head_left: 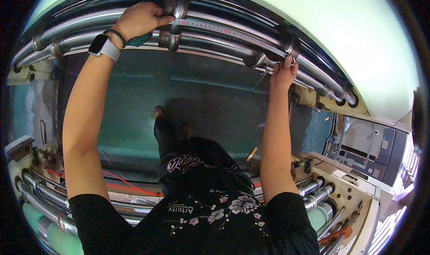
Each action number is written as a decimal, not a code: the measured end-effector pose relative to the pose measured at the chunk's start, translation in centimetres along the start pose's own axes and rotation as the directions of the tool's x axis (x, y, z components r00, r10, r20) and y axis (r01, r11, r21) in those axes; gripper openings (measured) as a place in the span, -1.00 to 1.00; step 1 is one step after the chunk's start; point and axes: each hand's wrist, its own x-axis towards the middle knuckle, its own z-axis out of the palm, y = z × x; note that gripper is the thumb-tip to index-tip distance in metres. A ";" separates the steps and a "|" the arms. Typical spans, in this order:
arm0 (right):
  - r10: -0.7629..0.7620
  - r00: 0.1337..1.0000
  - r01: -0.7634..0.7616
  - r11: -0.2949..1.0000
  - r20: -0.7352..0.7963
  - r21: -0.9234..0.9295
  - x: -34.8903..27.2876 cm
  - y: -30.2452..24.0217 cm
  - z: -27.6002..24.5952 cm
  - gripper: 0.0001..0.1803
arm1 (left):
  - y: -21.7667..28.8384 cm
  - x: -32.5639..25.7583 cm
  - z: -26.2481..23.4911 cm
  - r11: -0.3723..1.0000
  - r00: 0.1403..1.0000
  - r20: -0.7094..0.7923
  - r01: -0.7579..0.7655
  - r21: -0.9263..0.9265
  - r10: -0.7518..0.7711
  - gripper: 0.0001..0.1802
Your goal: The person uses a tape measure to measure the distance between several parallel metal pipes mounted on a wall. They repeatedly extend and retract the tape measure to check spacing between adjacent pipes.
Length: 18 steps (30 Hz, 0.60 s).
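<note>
A tape measure's pale blade (226, 30) stretches along the upper metal roller shaft (210, 18), between my two hands. My left hand (139, 21) is closed, its thumb and fingers on the blade beside a dark collar (176, 4); a dark green body, apparently the tape's case (139, 39), shows below the palm. At the blade's other end my right hand (284, 72) pinches it next to another collar (290, 39). A thin bent metal rod (260, 79), perhaps a hex key, sticks out by the right hand; whether its fingers hold it cannot be told.
Parallel shafts with more collars (256, 59) span the machine ahead, under a pale curved cover (340, 26). Behind me lies a second bank of rollers (49, 201) with green cylinders. Between them is a dark green floor (130, 102) with a small yellowish strip (251, 154) on it.
</note>
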 end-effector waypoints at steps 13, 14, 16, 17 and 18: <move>0.031 0.998 -0.036 0.995 -0.050 -0.092 -0.2 -0.4 0.0 -0.87 | -0.3 0.2 -0.6 0.994 0.996 0.015 -0.094 0.054 0.093 -0.49; 0.041 0.998 -0.045 0.994 -0.041 -0.103 0.0 -0.3 -0.3 -0.84 | -0.3 0.1 -0.7 0.993 0.995 0.013 -0.099 0.057 0.098 -0.48; 0.045 0.999 -0.045 0.994 -0.009 -0.096 0.4 0.0 -0.7 -0.81 | 0.0 -0.1 -0.8 0.996 0.999 0.036 -0.041 0.076 0.039 -0.47; 0.044 0.999 -0.043 0.995 0.005 -0.093 0.4 0.2 -0.9 -0.79 | -0.1 0.0 -0.8 0.997 0.998 0.050 -0.044 0.069 0.041 -0.47; 0.061 0.998 -0.062 0.995 -0.015 -0.079 0.5 0.4 -1.1 -0.78 | -0.2 0.1 -0.7 0.997 0.997 0.064 -0.047 0.062 0.043 -0.47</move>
